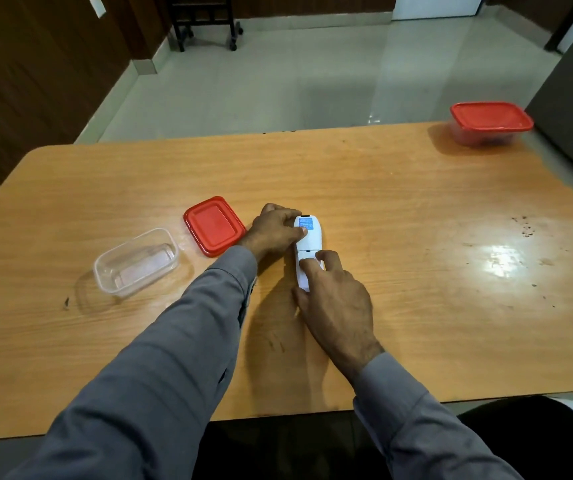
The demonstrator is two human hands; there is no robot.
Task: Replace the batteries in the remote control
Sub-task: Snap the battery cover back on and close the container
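Observation:
A white remote control [310, 241] lies back side up in the middle of the wooden table [416, 220], its blue label at the far end. My left hand [274, 232] grips the far half, thumb on the label and fingers curled round the left edge. My right hand [333, 299] holds the near half, its index finger pressing on the battery cover and its thumb against the left side. The cover sits on the remote. No batteries are visible.
A clear plastic container [136, 261] stands open at the left with its red lid [214, 225] lying beside it. A second container with a red lid [491, 123] stands at the far right corner. Dark specks mark the table's right side.

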